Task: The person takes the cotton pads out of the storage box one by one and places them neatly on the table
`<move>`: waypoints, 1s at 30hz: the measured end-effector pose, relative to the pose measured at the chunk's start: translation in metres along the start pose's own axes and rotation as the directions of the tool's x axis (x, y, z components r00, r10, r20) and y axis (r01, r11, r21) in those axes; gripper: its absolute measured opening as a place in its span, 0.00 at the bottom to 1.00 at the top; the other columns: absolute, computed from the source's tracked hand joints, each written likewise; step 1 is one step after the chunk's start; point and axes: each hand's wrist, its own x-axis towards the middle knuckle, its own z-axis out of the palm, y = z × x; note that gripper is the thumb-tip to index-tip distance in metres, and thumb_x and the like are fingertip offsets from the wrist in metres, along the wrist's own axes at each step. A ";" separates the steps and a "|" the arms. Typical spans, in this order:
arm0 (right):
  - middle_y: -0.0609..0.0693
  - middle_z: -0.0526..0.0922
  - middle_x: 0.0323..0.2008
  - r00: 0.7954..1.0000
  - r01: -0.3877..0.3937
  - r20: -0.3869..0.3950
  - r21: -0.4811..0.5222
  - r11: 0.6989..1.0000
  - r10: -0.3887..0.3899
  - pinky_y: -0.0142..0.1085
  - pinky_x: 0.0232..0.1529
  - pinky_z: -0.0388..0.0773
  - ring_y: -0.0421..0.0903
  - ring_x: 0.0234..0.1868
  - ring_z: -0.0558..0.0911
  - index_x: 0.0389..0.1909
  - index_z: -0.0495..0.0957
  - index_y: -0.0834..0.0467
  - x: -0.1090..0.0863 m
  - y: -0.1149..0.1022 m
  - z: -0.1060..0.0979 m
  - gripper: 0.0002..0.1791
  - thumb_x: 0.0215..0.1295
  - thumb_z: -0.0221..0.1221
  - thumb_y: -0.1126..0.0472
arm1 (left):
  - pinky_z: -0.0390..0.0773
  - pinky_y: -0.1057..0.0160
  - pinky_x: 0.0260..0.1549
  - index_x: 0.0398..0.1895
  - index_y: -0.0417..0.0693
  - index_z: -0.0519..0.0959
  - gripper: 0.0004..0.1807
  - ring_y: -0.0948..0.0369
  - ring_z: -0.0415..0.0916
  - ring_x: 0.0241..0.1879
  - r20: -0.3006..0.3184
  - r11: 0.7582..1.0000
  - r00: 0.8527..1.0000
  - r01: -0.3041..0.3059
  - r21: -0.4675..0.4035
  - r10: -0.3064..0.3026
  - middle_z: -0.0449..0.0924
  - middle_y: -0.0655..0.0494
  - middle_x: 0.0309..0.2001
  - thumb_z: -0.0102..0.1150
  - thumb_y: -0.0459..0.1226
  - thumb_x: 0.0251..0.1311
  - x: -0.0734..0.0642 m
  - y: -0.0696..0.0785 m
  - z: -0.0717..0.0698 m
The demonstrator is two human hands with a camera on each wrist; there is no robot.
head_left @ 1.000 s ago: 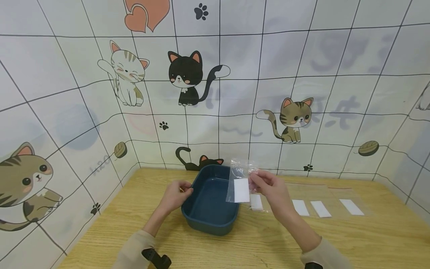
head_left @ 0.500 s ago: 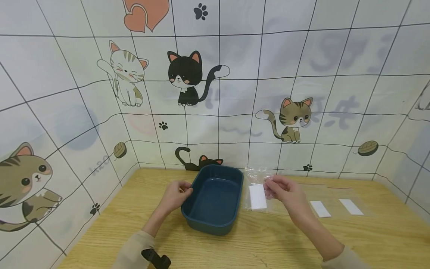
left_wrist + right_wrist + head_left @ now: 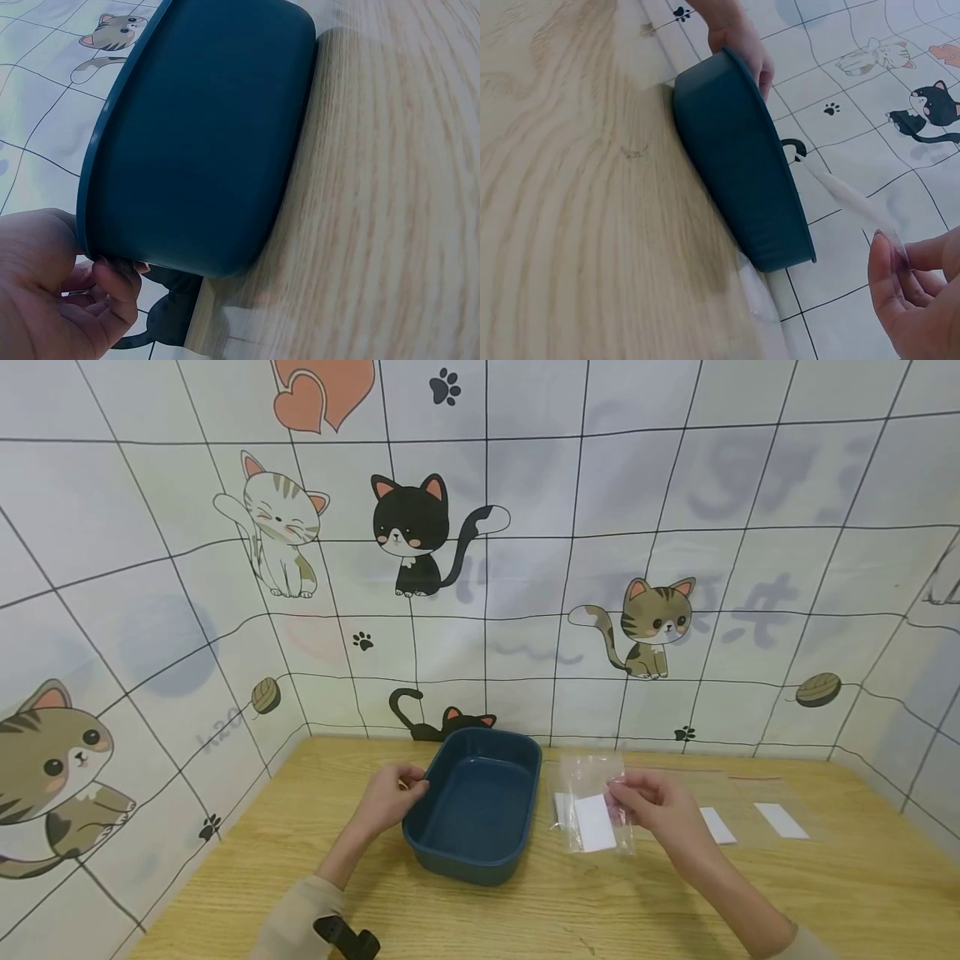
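A dark blue plastic basin [image 3: 472,814] stands on the wooden table. My left hand [image 3: 386,797] holds its left rim, thumb and fingers curled at the edge; the left wrist view shows these fingers [image 3: 116,289] at the basin's corner. To the right of the basin, my right hand [image 3: 663,806] pinches the side edge of a clear plastic bag [image 3: 588,777] with a white rectangular piece [image 3: 596,827] in it. The bag hangs upright above the table, seen nearly edge-on in the right wrist view. Behind it, another white piece [image 3: 560,808] is partly hidden.
More flat clear bags lie to the right, with a white piece [image 3: 720,827] partly behind my right hand and another white piece [image 3: 782,821] farther right. A cat-printed cloth wall [image 3: 525,635] closes off the table's [image 3: 570,910] back and sides.
My right hand has carried the bag to the right and lower, from overlapping the basin's right rim to beside it. The left hand and the basin have stayed put.
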 end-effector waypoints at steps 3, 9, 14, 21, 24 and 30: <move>0.57 0.86 0.40 1.000 -0.026 0.005 -0.030 0.999 0.026 0.34 0.41 0.83 0.40 0.37 0.85 0.52 0.75 0.76 -0.002 0.005 -0.003 0.18 0.73 0.59 0.63 | 0.78 0.58 0.36 0.39 0.35 0.85 0.06 0.60 0.76 0.32 -0.001 1.000 1.000 0.004 0.002 -0.004 0.80 0.55 0.29 0.63 0.30 0.63 0.000 0.000 0.000; 0.57 0.86 0.40 0.994 -0.081 0.065 -0.108 0.991 0.088 0.34 0.41 0.82 0.41 0.37 0.83 0.51 0.76 0.74 -0.007 0.016 -0.008 0.17 0.73 0.59 0.63 | 0.78 0.58 0.36 0.39 0.34 0.85 0.06 0.60 0.76 0.32 0.000 1.000 1.000 0.006 0.001 -0.006 0.81 0.55 0.29 0.63 0.29 0.62 0.000 0.001 0.001; 0.56 0.86 0.38 0.992 -0.088 0.073 -0.156 0.984 0.100 0.33 0.40 0.81 0.40 0.36 0.83 0.49 0.78 0.73 -0.014 0.024 -0.008 0.17 0.71 0.61 0.61 | 0.78 0.58 0.36 0.39 0.34 0.85 0.06 0.60 0.76 0.32 -0.001 1.000 1.000 0.004 0.001 -0.004 0.80 0.55 0.29 0.63 0.29 0.62 0.000 -0.001 0.001; 0.54 0.85 0.38 0.985 -0.108 0.116 -0.164 0.980 0.128 0.34 0.38 0.81 0.40 0.36 0.82 0.49 0.77 0.74 -0.017 0.031 -0.006 0.18 0.70 0.61 0.61 | 0.78 0.58 0.36 0.38 0.34 0.85 0.06 0.60 0.76 0.31 -0.010 1.000 1.000 -0.010 -0.002 0.010 0.80 0.55 0.28 0.63 0.29 0.62 0.000 -0.002 0.000; 0.53 0.85 0.37 0.981 -0.110 0.138 -0.183 0.977 0.136 0.34 0.36 0.81 0.41 0.35 0.81 0.49 0.77 0.74 -0.017 0.035 -0.006 0.18 0.70 0.61 0.61 | 0.78 0.58 0.36 0.38 0.35 0.85 0.06 0.60 0.76 0.31 -0.006 1.000 1.000 -0.008 0.000 0.008 0.80 0.56 0.29 0.63 0.29 0.62 0.000 -0.003 0.000; 0.52 0.84 0.34 0.972 -0.108 0.185 -0.197 0.975 0.145 0.35 0.34 0.82 0.42 0.34 0.81 0.47 0.77 0.73 -0.020 0.043 -0.007 0.16 0.70 0.61 0.62 | 0.78 0.58 0.36 0.38 0.36 0.86 0.05 0.60 0.76 0.32 -0.006 1.000 1.000 -0.006 0.006 0.006 0.81 0.56 0.29 0.63 0.30 0.62 0.000 -0.002 0.000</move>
